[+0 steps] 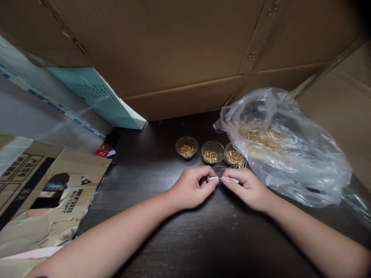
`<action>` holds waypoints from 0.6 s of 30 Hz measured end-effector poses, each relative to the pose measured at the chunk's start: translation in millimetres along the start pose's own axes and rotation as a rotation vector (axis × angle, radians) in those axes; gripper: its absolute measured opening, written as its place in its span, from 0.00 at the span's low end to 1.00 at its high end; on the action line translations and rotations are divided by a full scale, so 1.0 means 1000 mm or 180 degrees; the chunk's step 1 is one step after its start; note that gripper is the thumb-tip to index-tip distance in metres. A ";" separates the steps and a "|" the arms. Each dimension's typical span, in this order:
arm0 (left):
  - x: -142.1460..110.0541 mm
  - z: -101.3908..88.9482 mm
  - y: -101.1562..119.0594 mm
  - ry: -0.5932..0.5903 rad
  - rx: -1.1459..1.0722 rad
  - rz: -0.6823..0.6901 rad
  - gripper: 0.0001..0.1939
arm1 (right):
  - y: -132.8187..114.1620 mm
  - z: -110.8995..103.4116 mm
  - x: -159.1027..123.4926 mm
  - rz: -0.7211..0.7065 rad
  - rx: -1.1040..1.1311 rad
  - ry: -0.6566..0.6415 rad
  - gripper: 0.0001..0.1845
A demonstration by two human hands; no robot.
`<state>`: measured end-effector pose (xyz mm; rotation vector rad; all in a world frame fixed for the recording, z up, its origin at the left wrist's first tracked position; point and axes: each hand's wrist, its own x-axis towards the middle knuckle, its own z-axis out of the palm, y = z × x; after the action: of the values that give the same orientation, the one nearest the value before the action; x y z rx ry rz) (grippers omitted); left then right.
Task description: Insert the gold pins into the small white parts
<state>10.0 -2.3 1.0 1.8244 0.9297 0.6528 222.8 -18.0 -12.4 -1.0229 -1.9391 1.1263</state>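
My left hand (193, 188) is closed in a pinch on a thin white piece (213, 178). Facing it, my right hand (248, 189) pinches another slim white piece (234, 180). The two hands almost meet, with a tiny metallic bit bridging the gap between their fingertips; its kind is too small to make out. Just beyond them, three clear plastic cups hold small gold-coloured metal parts: a left cup (186, 139), a middle cup (213, 143) and a right cup (229, 146). Several loose gold pins (224, 167) lie near the right hand.
A crumpled clear plastic bag (301, 162) with many gold pins inside lies at the right, overlapping the right cup. Cardboard (174, 46) walls the back of the dark table (179, 243). A torn cardboard box (84, 173) stands at the left, near a light-blue panel (98, 96).
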 end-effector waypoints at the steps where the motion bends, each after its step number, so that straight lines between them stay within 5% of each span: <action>1: 0.000 0.000 0.000 0.0028 0.0015 0.0024 0.10 | 0.000 0.000 0.000 0.0009 -0.0035 0.0015 0.21; 11: 0.001 0.000 0.000 -0.0003 0.0017 0.0134 0.10 | -0.001 0.001 0.002 -0.0145 -0.0208 0.0067 0.20; 18: -0.003 -0.002 -0.002 0.0320 0.0374 0.0708 0.09 | -0.014 0.002 0.002 -0.0319 -0.0759 0.0252 0.18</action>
<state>6.2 -2.7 0.3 2.0342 0.8524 0.8496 216.3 -21.1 -0.3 -1.0636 -2.0710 0.8013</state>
